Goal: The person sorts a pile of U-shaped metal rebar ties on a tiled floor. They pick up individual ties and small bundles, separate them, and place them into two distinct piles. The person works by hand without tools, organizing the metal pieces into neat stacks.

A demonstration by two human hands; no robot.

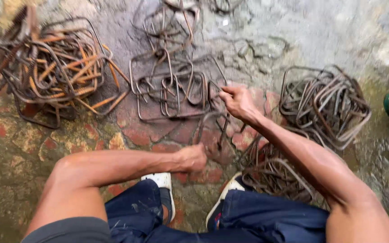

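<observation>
**Sorting bent steel rings on the ground**

At ten o'clock lies a rusty pile (52, 67). My left hand (193, 157) is fisted, and I cannot tell what it holds. At twelve o'clock my right hand (237, 102) pinches a ring (214, 118) beside the loose rings (172, 87). I judge I'm picking one out; next I need a firm pull clear of the tangle. A grey bundle (325, 103) sits at two o'clock

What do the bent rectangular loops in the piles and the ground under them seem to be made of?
The loops in the middle pile look like steel rod, dull brown. Those in the left pile show orange rust. The ground seems to be rough grey concrete, with worn red patches that could be paint or brick.
</observation>
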